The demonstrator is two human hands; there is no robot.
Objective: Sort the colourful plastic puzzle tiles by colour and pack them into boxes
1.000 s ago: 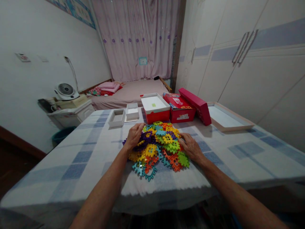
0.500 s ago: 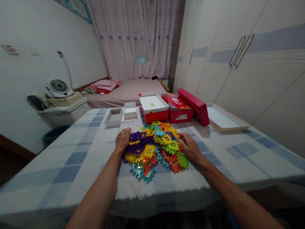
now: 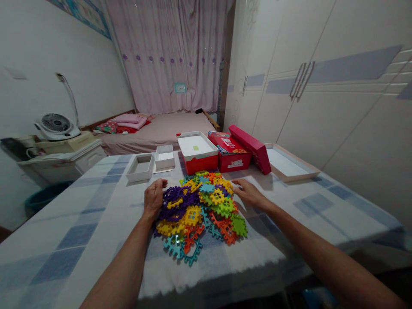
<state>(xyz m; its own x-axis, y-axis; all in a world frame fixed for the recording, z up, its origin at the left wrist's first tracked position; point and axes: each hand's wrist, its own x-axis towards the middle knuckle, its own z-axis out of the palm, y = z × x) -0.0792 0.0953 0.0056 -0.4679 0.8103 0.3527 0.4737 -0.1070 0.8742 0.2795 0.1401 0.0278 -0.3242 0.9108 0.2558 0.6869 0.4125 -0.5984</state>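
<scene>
A heaped pile of toothed plastic building pieces (image 3: 193, 214) lies on the cloth in front of me, in purple, yellow, orange, green and teal. Along its left side is my left hand (image 3: 154, 197), cupped with bent fingers beside the purple pieces (image 3: 178, 201); it holds no piece that I can see. On the opposite side, my right hand (image 3: 251, 194) is open, its fingers stretched toward the yellow and purple pieces with the tips at the pile's edge. The lower layers of the heap are hidden.
Behind the pile stand a red box with a white tray on top (image 3: 201, 161), another red box (image 3: 234, 159) and a leaning pink-red lid (image 3: 251, 148). Two small white boxes (image 3: 140, 169) sit left. A shallow white tray (image 3: 291, 165) lies right on the checked tablecloth (image 3: 80, 231).
My right hand has drawn slightly away from the pile and its fingers have straightened. My left hand has eased back a little. The whole view has shifted, with the pile much the same.
</scene>
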